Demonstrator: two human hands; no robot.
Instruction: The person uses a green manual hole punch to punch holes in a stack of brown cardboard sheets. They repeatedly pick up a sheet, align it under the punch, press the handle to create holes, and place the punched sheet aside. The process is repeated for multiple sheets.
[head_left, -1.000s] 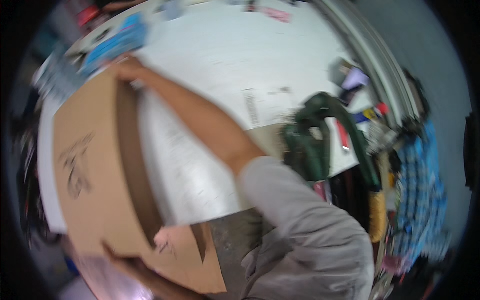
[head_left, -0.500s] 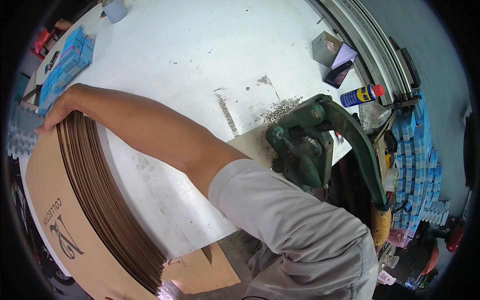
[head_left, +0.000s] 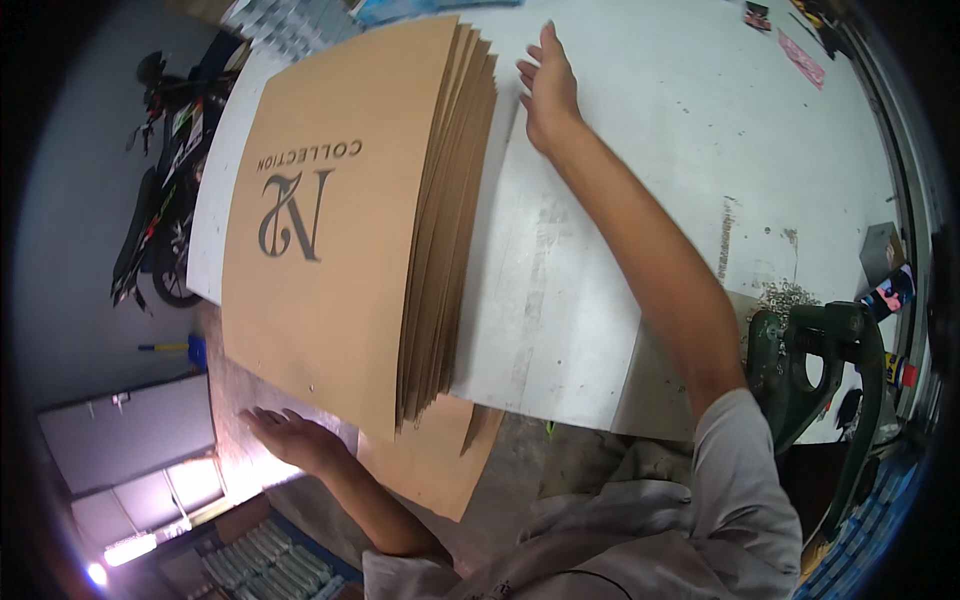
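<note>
A thick stack of brown cardboard sheets (head_left: 370,290) with dark lettering on its top sheet lies on the white table (head_left: 590,300). The sheets' right edges are slightly uneven and fanned. My right hand (head_left: 553,95) is held apart from the stack's far right edge, fingers stretched and spread, nothing in it. Below the near left edge of the stack, my left hand (head_left: 297,442) is open, fingers extended, also holding nothing. Another brown cardboard piece (head_left: 425,465) shows beneath the near end of the stack, lower than the tabletop.
A green hand press (head_left: 865,385) stands at the right, with a pile of small metal rings (head_left: 783,298) beside it. A grey box (head_left: 882,250) and a spray can (head_left: 900,372) are near the right edge. Bundled pale blue pieces (head_left: 290,30) lie far left; a motorcycle (head_left: 170,210) stands beyond.
My right hand has come off the stack's far edge and now hangs open beside it. My left hand has come fully into sight. The view has turned left, toward the stack.
</note>
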